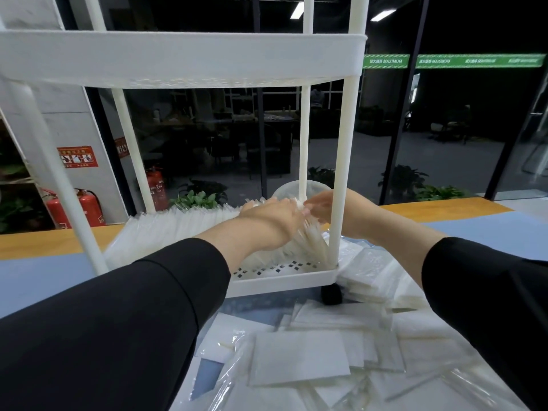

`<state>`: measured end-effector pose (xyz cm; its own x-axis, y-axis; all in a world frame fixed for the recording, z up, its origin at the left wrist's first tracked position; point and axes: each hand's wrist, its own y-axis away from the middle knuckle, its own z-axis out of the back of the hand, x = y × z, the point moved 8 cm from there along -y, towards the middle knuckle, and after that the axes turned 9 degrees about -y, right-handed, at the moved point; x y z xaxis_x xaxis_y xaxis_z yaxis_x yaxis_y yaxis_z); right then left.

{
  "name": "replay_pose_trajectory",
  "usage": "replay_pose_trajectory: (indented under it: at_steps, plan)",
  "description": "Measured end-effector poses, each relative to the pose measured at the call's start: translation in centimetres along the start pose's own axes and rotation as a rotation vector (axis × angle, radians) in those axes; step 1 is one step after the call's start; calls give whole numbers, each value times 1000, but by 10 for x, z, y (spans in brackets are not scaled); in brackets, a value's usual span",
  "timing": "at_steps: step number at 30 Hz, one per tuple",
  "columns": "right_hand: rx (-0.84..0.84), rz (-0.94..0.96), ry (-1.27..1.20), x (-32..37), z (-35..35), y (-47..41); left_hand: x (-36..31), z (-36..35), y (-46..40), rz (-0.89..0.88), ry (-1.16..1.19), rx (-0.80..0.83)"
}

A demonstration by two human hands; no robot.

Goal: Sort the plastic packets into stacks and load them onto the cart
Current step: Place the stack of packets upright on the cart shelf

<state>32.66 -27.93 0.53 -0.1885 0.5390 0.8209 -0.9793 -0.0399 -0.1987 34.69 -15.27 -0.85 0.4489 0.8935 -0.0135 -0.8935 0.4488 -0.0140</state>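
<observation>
A white wheeled cart (284, 280) stands on the table, its lower tray filled with a long row of clear plastic packets (184, 223) standing on edge. Both my arms reach into that tray. My left hand (272, 215) lies over the right end of the row, fingers extended onto the packets. My right hand (323, 204) comes in behind the front right post and touches the tops of the same packets; its fingers are partly hidden by the post. Loose packets (299, 357) lie scattered on the table in front of the cart.
The cart's upper shelf (178, 59) spans the view above my hands, and its posts (341, 173) frame the tray. More packets (370, 280) pile to the right of the cart beside a black wheel (331, 294). A glass wall and plants stand beyond the wooden table edge.
</observation>
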Motion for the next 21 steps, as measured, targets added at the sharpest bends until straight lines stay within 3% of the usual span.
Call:
replay_pose_trajectory:
  at_steps: [4, 6, 10, 15, 21]
  plan:
    - [62, 15, 196, 13, -1, 4, 40, 27, 11, 150, 177, -239]
    - [122, -29, 208, 17, -5, 4, 54, 20, 18, 166, 202, -165]
    - [149, -97, 266, 15, -9, 1, 51, 0, 29, 92, -32, 41]
    - [92, -154, 178, 2, -7, -5, 46, -5, 20, 32, -121, 100]
    - [43, -197, 50, -8, 1, -10, 26, 0, 12, -43, -62, 62]
